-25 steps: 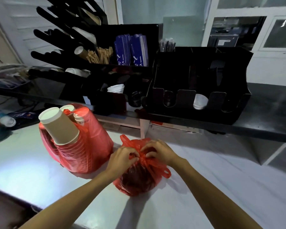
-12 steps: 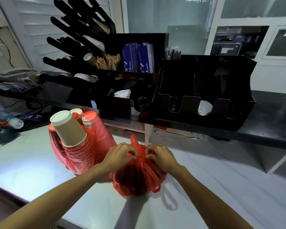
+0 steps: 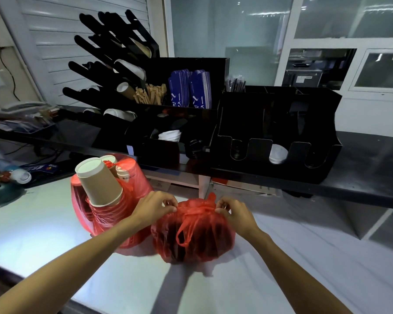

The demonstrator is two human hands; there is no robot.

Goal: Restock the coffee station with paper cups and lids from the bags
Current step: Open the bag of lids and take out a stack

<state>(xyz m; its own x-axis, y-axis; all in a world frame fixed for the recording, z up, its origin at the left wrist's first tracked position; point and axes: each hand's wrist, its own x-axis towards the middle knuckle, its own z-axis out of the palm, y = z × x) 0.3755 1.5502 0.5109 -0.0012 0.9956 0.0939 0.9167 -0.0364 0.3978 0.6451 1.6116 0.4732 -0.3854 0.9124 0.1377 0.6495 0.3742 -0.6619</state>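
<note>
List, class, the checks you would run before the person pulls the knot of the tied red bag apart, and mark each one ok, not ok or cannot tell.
1. Both hands have a grip on the knot: the left hand and the right hand pinch the plastic at the top of the tied red bag. Ok.
2. Knot undone: it looks tied. Not ok.
3. Bag rests flat on the white counter. Ok.
4. Bag's contents are lids: only dark shapes show through the plastic. Cannot tell.
5. The open cup bag beside it stands steady, with its paper cups leaning. Cannot tell.
6. The lid holder has free slots. Ok.
</note>
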